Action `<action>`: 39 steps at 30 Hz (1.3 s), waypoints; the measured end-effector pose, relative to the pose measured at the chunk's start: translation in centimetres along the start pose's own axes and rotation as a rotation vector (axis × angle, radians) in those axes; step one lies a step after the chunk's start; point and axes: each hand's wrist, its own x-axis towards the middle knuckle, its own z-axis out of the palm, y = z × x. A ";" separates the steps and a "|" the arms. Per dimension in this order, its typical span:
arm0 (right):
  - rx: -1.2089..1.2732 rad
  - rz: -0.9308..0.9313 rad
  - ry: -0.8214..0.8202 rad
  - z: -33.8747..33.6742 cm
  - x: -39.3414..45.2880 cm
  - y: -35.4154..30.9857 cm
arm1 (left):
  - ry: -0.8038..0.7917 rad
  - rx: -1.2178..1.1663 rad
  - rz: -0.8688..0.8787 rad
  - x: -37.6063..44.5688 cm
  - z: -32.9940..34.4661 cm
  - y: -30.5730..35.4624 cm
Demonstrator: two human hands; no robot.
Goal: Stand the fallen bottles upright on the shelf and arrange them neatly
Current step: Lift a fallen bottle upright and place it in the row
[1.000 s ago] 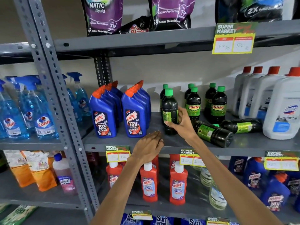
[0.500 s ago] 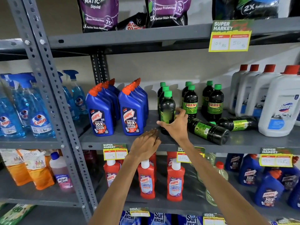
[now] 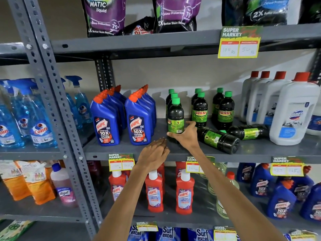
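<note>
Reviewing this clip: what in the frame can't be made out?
- Head view: the base of the held bottle is hidden by the right hand.
- The cap of the near fallen bottle is behind that hand; the far fallen bottle hides its cap behind the near one.
- Rear bottles in each row are blocked by the front ones.
- Left hand: contact with the shelf is unclear.
- Price tags are blurred.

A person's right hand (image 3: 188, 136) grips an upright green-capped bottle (image 3: 175, 117) on a grey shelf (image 3: 121, 150); the left hand (image 3: 154, 153) rests at the shelf edge. Two dark bottles (image 3: 218, 140) (image 3: 248, 131) lie fallen beside white jugs (image 3: 293, 112).
</note>
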 end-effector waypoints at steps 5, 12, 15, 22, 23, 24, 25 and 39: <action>0.115 0.072 -0.019 -0.7 0.4 0.9 | -0.006 -0.004 0.001 0.2 0.1 -0.2; 0.081 0.057 -0.051 -0.3 0.0 -0.2 | 0.005 -0.025 -0.014 0.1 0.2 -0.1; 0.054 0.070 -0.043 -0.4 -0.1 -0.3 | 0.011 -0.022 -0.013 0.2 0.3 -0.2; 0.073 0.067 -0.094 -1.1 -0.4 -0.3 | 0.003 -0.018 -0.008 0.2 0.2 -0.1; 0.074 0.068 -0.100 -1.1 -0.5 -0.3 | 0.000 -0.018 -0.011 0.2 0.1 0.0; 0.074 0.064 -0.103 -1.1 -0.6 -0.4 | -0.001 -0.019 -0.014 0.2 0.1 0.0; 0.073 0.062 -0.105 -1.2 -0.7 -0.5 | -0.004 -0.021 -0.017 0.2 0.0 0.1; 0.062 0.054 -0.144 -1.5 -1.1 -0.9 | -0.009 -0.024 -0.031 0.0 -0.3 0.3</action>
